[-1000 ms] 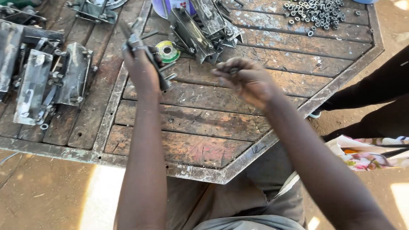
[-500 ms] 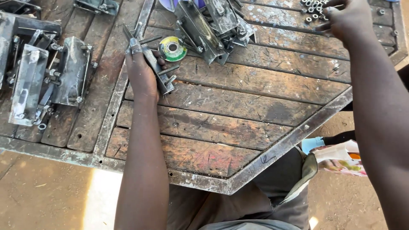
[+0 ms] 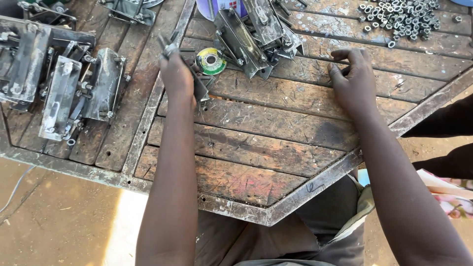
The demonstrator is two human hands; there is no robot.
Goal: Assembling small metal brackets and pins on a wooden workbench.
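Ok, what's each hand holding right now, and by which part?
The left hand grips a small metal bracket piece around its upper end. The right hand rests on the wooden table; whether its fingertips pinch anything cannot be told.

Looks like an outdoor metalworking shop. The bench (image 3: 256, 148) is rough scarred planks in a welded steel frame, sitting on bare dirt (image 3: 64, 221) in the sun. It's littered with welded steel brackets (image 3: 64, 93), a heap of loose nuts (image 3: 401, 17) and a small grinding disc (image 3: 211, 60).
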